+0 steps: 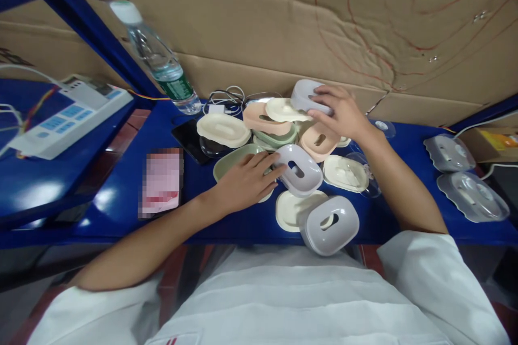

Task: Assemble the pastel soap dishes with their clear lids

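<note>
- The right hand (pixel 343 110) grasps the far grey piece (pixel 302 96), fingers over its right side and thumb low against it, at the back of the pile
- The left hand (pixel 243 180) lies palm down with fingers extended, their tips at the left rim of the middle grey piece (pixel 308 179); I cannot tell whether they pinch it
- That middle grey piece has an oblong slot and sits at the front of the pile, just right of the left hand
- A green piece (pixel 223 164) lies partly under the left hand
- The near grey piece (pixel 346 218), also slotted, leans over a cream plate (pixel 285 214) at the front edge of the blue table (pixel 246 226)
- A slotted peach piece (pixel 311 137) lies just below the right hand, and a cream lid (pixel 279 109) is beside the far grey piece
- A water bottle (pixel 162 67) stands left of the pile, before the cardboard (pixel 243 16)
- Two clear plastic packs, one behind the other, lie at the right; the nearer pack (pixel 471 197) is near the table's front
</note>
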The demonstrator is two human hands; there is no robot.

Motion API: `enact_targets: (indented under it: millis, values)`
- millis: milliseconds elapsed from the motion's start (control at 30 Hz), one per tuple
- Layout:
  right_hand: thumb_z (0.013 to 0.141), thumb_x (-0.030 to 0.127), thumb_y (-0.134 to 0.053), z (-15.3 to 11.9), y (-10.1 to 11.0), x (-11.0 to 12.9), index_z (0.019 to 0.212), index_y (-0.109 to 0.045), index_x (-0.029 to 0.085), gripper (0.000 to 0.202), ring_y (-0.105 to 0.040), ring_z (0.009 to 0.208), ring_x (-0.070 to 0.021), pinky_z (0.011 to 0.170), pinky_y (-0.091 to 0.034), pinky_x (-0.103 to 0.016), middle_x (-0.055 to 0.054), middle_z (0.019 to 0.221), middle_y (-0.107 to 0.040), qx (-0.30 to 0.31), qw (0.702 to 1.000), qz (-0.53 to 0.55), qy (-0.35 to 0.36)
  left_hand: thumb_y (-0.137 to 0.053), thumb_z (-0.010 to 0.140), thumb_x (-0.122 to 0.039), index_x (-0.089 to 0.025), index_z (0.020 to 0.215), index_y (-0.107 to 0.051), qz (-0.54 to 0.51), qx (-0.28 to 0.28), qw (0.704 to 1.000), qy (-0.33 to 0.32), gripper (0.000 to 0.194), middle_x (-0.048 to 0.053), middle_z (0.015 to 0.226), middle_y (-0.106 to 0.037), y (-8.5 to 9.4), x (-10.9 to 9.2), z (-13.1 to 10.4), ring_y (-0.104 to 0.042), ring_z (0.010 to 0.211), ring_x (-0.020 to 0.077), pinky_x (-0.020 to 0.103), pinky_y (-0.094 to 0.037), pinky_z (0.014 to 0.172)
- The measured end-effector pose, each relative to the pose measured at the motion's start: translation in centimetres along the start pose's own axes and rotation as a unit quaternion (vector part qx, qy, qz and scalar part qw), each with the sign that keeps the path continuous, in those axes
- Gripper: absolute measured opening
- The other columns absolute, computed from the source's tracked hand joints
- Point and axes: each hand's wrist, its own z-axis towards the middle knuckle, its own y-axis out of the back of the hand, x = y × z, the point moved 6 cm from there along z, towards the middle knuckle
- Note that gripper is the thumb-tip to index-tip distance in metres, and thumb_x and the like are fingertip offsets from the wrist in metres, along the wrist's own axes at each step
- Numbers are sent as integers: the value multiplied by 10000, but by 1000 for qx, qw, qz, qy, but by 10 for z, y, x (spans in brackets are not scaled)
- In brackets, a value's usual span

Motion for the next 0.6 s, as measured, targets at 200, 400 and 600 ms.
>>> enact_targets:
  millis: [200, 400, 600]
  values:
    - [1088, 663, -481, -26, 7, -27, 1478, -621, 198, 623, -590, 1411, -408, 1222, -324, -680, -153, 1508, -677, 3, 995, -61, -81, -551, 1114, -322, -221, 1450, -680, 0, 3, 1000, -2, 374, 143, 1538, -638, 2, 0, 1, -628, 1344, 338, 467, -563, 1048]
    - [1129, 590, -410, -95, 31, -67, 1574, -528, 234, 582, -548, 1456, -374, 1214, -365, -605, -164, 1588, -610, -5, 980, -101, -174, -540, 1117, -327, -214, 1441, -684, -2, -8, 1000, -7, 372, 146, 1526, -645, 1, 1, 1, -629, 1341, 343, 472, -569, 1040]
    - [1019, 719, -476, -241, 83, -152, 1611, -524, 218, 777, -361, 1598, -479, 1207, -339, -720, -257, 1710, -425, 116, 874, -242, -405, -552, 1113, -327, -218, 1438, -681, -1, -9, 1000, -7, 366, 138, 1520, -650, -1, 1, 2, -640, 1332, 342, 469, -579, 1039]
